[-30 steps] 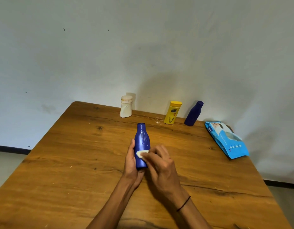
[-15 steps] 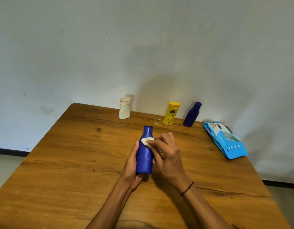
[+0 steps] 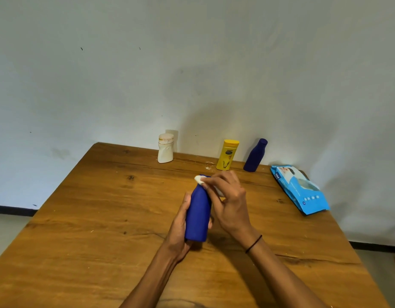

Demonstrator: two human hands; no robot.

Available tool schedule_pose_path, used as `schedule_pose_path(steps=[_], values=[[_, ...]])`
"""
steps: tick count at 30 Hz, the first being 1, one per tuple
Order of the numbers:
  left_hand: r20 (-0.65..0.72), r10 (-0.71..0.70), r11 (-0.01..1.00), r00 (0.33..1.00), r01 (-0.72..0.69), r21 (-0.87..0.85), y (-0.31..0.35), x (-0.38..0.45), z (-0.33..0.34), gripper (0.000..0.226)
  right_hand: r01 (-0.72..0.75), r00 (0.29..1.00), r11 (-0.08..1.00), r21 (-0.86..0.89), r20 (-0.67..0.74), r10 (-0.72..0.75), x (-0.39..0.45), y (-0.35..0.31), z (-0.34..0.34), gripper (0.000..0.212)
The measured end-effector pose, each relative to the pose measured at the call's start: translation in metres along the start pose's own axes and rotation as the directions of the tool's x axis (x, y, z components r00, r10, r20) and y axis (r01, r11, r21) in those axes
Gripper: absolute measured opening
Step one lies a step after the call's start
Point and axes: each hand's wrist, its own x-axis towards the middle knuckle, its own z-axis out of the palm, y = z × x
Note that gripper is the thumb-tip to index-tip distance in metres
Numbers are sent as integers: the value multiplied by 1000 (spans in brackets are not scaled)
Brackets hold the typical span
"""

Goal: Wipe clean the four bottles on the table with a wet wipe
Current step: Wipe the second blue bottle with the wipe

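My left hand (image 3: 179,227) grips the lower body of a dark blue bottle (image 3: 197,215), which stands over the wooden table (image 3: 103,218) near its middle. My right hand (image 3: 228,202) pinches a small white wet wipe (image 3: 199,179) and presses it against the bottle's cap, hiding most of the top. Along the far edge by the wall stand a white bottle (image 3: 165,148), a yellow bottle (image 3: 227,154) and a second dark blue bottle (image 3: 255,155), all upright and untouched.
A light blue pack of wet wipes (image 3: 299,188) lies flat near the table's right edge. A grey wall runs close behind the far edge. Bare wood stretches to the left and toward me.
My right hand has slid the wipe up the bottle from its middle to the neck and then onto the cap. My left hand has kept its hold and tipped the bottle more upright.
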Motion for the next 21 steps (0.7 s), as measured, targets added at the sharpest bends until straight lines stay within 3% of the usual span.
schedule_pose_path(steps=[4, 11, 18, 21], values=[[-12, 24, 999, 1000, -24, 31, -1, 2, -3, 47, 9, 1000, 1000, -15, 30, -8, -6, -4, 2, 16], [-17, 6, 999, 1000, -5, 47, -1, 3, -10, 58, 225, 941, 974, 14, 256, -221, -44, -9, -7, 20], [60, 26, 989, 998, -35, 143, -4, 0, -2, 47, 125, 987, 986, -109, 110, -113, 10, 1, -11, 21], [75, 43, 991, 996, -52, 120, -6, 2, -5, 47, 87, 991, 991, -98, 115, -75, 19, 0, -10, 19]])
